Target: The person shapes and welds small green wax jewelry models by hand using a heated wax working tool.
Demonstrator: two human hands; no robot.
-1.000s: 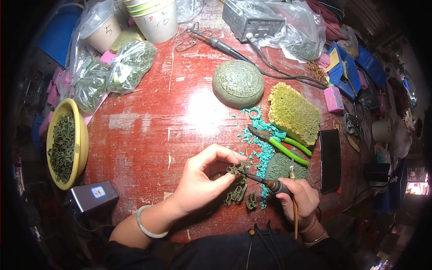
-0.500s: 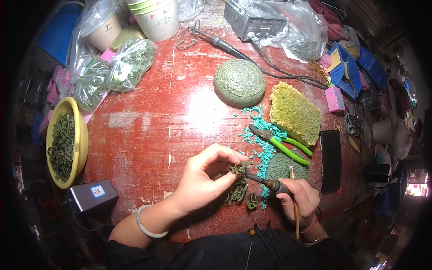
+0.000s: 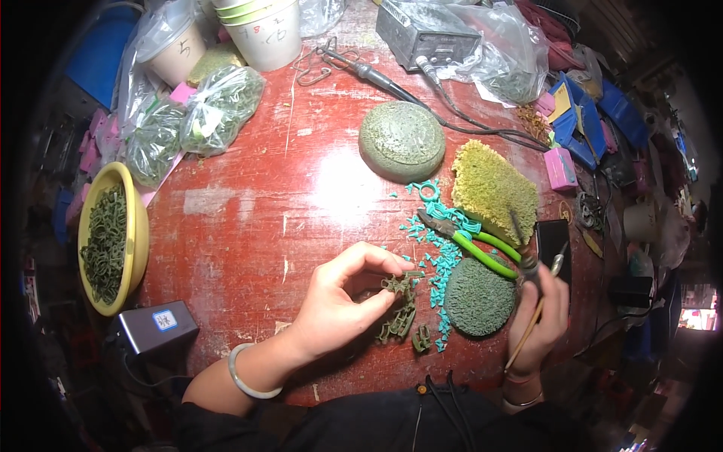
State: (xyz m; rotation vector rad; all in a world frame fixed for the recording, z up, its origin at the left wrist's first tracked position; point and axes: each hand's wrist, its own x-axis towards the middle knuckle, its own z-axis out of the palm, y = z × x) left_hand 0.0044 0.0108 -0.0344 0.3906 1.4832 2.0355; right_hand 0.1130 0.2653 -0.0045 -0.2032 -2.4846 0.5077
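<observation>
My left hand (image 3: 331, 297) pinches a small dark green wax piece (image 3: 398, 285) between thumb and fingertips. Just below it, similar green wax pieces (image 3: 395, 328) lie on the red table, with a single one (image 3: 422, 339) beside them. My right hand (image 3: 541, 320) is closed around a dark-handled hot wax pen (image 3: 530, 265), whose thin tip points up near the sponge. The same hand also holds a slim wooden stick tool (image 3: 527, 331), slanting across the fingers. A round, rough green pad (image 3: 480, 297) lies between the hands, beside scattered teal bits (image 3: 444, 286).
Green-handled cutters (image 3: 482, 252) rest over the teal bits, near a yellow sponge (image 3: 493, 181) and a round green block (image 3: 401, 142). A yellow bowl (image 3: 139, 233) of green pieces stands left, near a dark box (image 3: 157, 331). A corded power unit (image 3: 425, 34) sits at the back.
My right hand has moved right and away from the left hand, carrying the wax pen and stick tool. The pen tip has left the green piece. My left hand stays put.
</observation>
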